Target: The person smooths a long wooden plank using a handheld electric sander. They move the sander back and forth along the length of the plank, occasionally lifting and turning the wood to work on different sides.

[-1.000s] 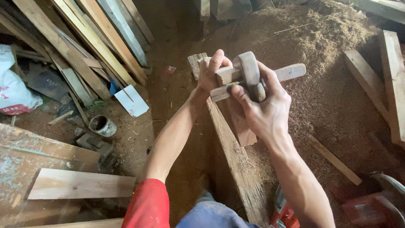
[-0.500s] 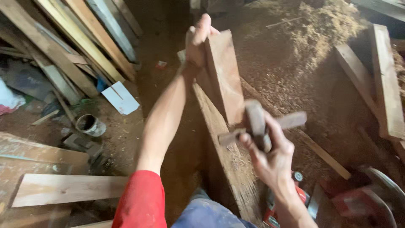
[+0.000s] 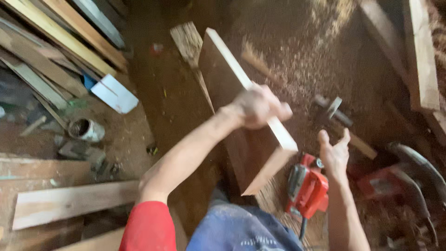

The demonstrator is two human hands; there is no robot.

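My left hand (image 3: 258, 106) is closed around the light top edge of a thick wooden board (image 3: 226, 88), which it holds tilted on edge above a long worn beam (image 3: 188, 41). My right hand (image 3: 334, 151) hangs with its fingers spread and nothing in it, lower on the right. Just beyond its fingertips a wooden hand plane (image 3: 331, 113) with a cross handle lies blurred over the sawdust. I cannot tell whether the plane is resting on the floor or still dropping.
A red power tool (image 3: 307, 187) lies by my right wrist and a circular saw (image 3: 411, 179) further right. Long planks (image 3: 55, 37) lean at top left, more boards (image 3: 422, 51) at top right. A tin can (image 3: 86, 129) and scraps litter the dirt floor on the left.
My left hand has lifted the board off the beam and swung it toward me. My right hand carried the plane down to the right and let go of it.
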